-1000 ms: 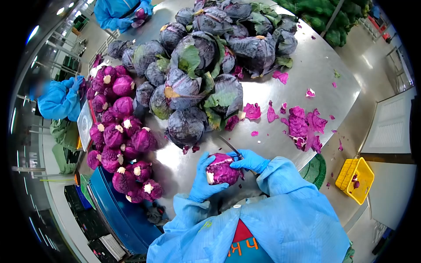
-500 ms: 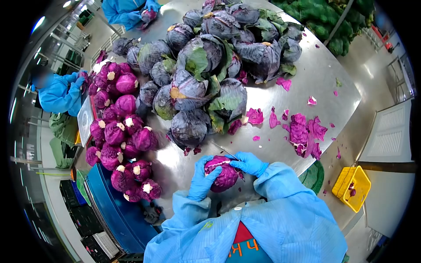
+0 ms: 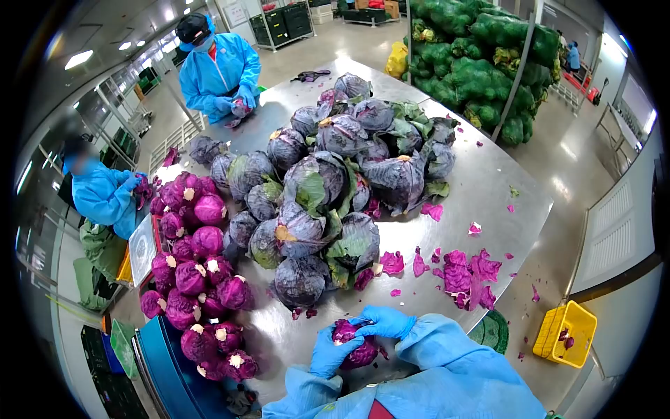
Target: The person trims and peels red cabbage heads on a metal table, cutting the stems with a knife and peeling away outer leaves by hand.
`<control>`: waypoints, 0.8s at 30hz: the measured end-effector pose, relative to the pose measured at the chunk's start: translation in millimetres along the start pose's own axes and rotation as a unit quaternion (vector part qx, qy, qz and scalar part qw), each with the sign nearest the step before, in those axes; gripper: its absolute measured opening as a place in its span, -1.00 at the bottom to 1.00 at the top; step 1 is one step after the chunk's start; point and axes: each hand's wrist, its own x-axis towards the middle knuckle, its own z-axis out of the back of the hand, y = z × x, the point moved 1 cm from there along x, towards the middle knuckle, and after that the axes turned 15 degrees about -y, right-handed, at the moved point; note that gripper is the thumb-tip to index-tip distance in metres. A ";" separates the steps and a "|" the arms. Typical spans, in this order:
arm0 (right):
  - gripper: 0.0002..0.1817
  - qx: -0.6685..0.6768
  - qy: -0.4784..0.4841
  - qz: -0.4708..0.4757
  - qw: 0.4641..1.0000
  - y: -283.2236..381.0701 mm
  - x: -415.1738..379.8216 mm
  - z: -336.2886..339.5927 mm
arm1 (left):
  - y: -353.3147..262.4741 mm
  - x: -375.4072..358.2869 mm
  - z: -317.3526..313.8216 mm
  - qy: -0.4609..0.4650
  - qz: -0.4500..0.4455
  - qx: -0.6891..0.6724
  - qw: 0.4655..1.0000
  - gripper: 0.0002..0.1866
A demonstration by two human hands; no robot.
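Note:
A peeled purple cabbage [image 3: 359,355] is held low over the near edge of the steel table. My left hand [image 3: 331,354] is closed around its left side, with the fingers over the top. At the upper right of the cabbage, my right hand [image 3: 386,322] is closed on a small knife [image 3: 359,321]. Only a thin bit of the blade shows, close against the cabbage; the handle is hidden in the glove. Beyond my hands lies a large pile of unpeeled dark cabbages [image 3: 300,281]. Peeled purple cabbages [image 3: 190,278] are heaped to the left.
Torn purple leaves [image 3: 457,276] are scattered on the steel table [image 3: 513,209]. A yellow basket [image 3: 565,335] stands on the floor at right. Two co-workers in blue [image 3: 220,66] handle cabbages across the table and at left. Green net sacks [image 3: 481,77] are stacked behind. A blue bin [image 3: 174,370] sits at left.
The view has tilted up, so the table scene sits lower and the far co-worker shows more fully. My hands still hold the cabbage and knife; the right hand has come closer over the cabbage's top.

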 end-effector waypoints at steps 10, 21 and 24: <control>-0.66 -0.253 -0.115 0.148 0.949 12.4 -2.0 -4.7 | 3.1 9.9 -0.5 0.060 0.032 -0.086 0.994 -0.42; -0.83 -0.348 -0.217 0.151 0.899 -20.2 5.3 -10.5 | 30.1 17.4 0.3 0.015 -0.001 0.030 0.999 -0.24; -0.82 -0.383 -0.214 0.122 0.890 -30.0 10.7 7.4 | 20.2 17.5 2.7 0.027 -0.054 0.015 0.998 -0.26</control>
